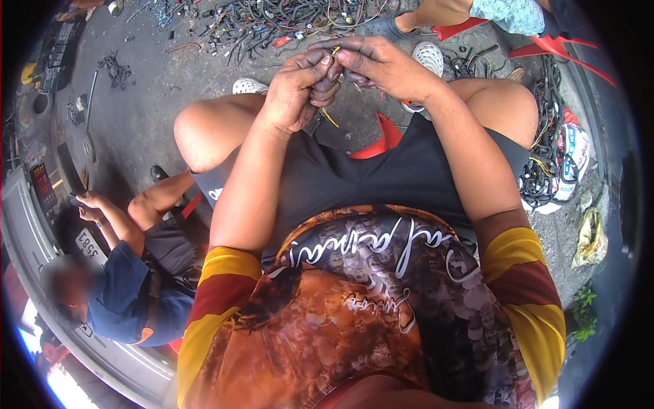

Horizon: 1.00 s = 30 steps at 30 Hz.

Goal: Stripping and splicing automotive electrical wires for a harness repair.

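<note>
My left hand [294, 90] and my right hand [377, 65] meet above my knees, fingers pinched together on a thin yellow wire [330, 117]. One end of the wire peeks out at the fingertips, the other hangs down below my left hand. I sit with bare knees apart, in black shorts, on a red stool [383, 138].
A heap of tangled dark wires and connectors [272, 24] lies on the concrete ahead. More cable bundles [545, 170] sit at my right. A person in blue [129, 286] crouches at my left holding a phone. Another person's leg and sandal [409, 24] are at the top.
</note>
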Available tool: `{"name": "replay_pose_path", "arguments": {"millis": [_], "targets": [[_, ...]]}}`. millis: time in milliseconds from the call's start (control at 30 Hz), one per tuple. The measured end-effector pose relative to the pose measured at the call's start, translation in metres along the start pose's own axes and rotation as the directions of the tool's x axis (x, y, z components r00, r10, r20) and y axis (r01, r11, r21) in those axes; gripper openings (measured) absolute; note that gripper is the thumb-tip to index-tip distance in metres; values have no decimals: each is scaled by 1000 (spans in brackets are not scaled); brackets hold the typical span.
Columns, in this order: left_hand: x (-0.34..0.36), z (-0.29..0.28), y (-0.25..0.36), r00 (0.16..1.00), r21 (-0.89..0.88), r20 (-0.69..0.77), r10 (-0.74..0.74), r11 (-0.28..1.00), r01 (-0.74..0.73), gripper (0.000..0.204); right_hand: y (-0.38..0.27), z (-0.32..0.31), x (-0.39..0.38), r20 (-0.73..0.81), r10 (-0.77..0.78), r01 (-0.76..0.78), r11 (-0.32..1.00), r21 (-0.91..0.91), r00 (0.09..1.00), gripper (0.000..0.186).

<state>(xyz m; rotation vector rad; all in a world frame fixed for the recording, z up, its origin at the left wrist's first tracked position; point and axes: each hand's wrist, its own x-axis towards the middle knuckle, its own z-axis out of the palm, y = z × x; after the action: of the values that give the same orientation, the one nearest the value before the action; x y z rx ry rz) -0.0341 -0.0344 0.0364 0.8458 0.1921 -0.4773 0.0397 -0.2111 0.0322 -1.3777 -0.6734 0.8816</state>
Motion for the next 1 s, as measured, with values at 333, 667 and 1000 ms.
{"name": "replay_pose_path", "arguments": {"millis": [333, 667, 1000], "targets": [[1, -3, -4, 999, -14, -1, -41, 999, 41, 20, 28, -13, 14, -348, 3, -124, 938, -325, 938, 38], [-3, -2, 5, 998, -19, -53, 43, 999, -44, 23, 0, -7, -5, -61, 49, -46, 997, 59, 997, 44], [-4, 6, 4, 922, 725, -114, 371, 665, -178, 25, -6, 2, 2, -64, -213, 167, 891, -423, 975, 44]]}}
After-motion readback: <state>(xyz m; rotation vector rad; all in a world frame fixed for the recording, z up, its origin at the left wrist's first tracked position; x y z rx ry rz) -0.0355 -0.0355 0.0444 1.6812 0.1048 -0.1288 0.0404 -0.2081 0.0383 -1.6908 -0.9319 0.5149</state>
